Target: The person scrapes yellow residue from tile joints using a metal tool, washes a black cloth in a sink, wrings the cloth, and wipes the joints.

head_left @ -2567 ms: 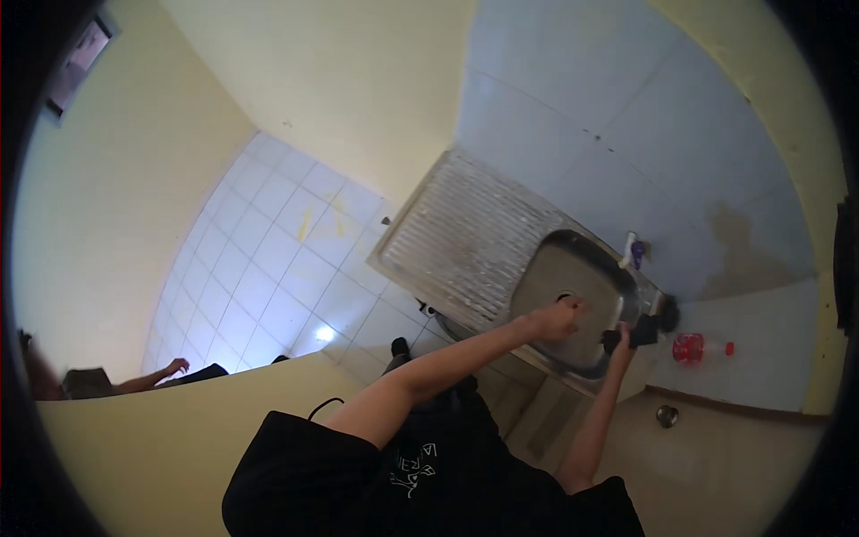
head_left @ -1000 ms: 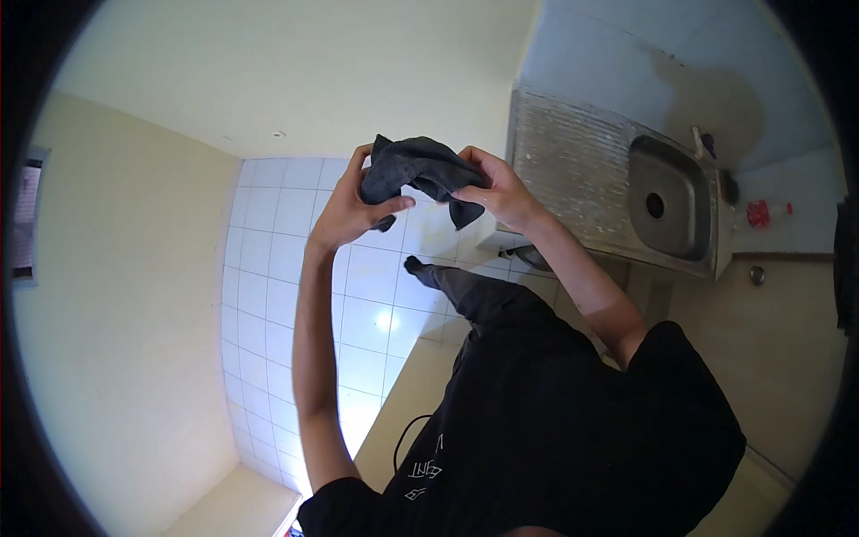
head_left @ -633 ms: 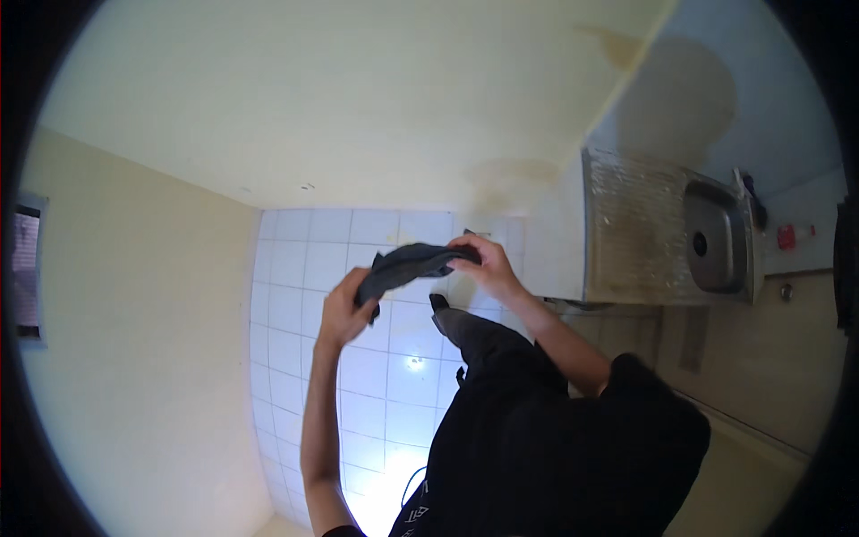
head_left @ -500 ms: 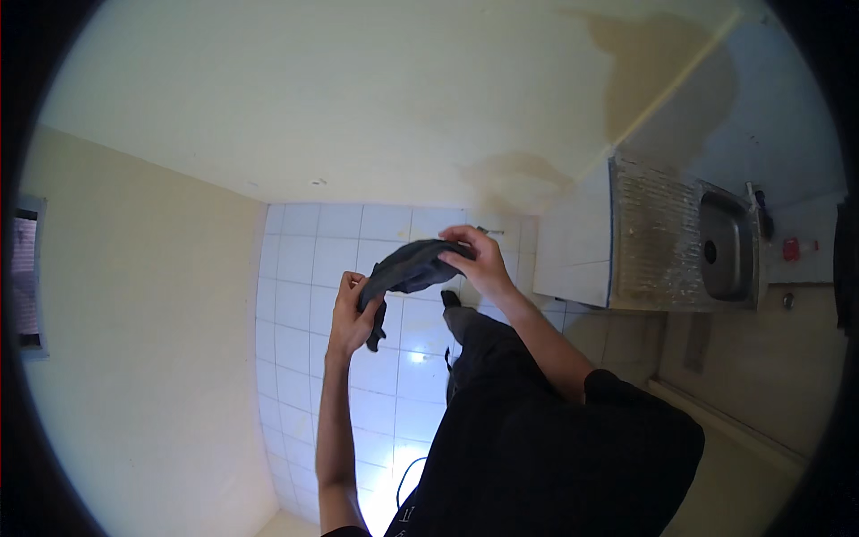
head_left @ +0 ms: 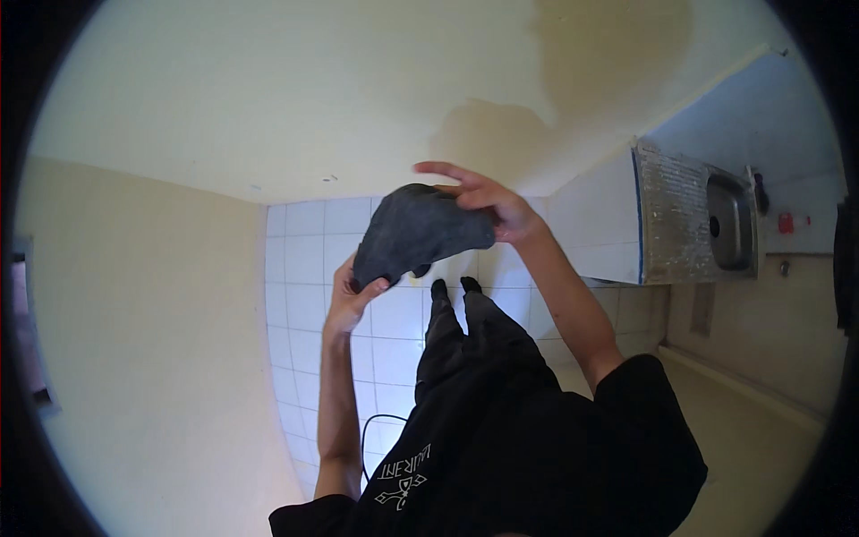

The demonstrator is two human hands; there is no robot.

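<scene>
A dark grey cloth (head_left: 420, 231) is stretched out in the air between my hands, in front of the wall and above the floor. It is bunched and folded, so I cannot tell what kind of cloth it is. My left hand (head_left: 347, 300) grips its lower left end, the thumb lying over the front. At the upper right end my right hand (head_left: 497, 204) holds the cloth, with one finger stretched out past its top edge. Part of that hand's grip is hidden behind the cloth.
White tiles cover the floor (head_left: 394, 313) under my feet, and a pale wall (head_left: 268, 98) rises ahead. To the right stands a counter (head_left: 671, 215) with a steel sink (head_left: 732, 224), a tap and a red item (head_left: 786, 223). A black cable (head_left: 380, 416) shows beside my shirt.
My right hand has moved up and right, and one finger is now extended. The cloth has spread from a narrow bunch to a wider face. Both feet now show, side by side.
</scene>
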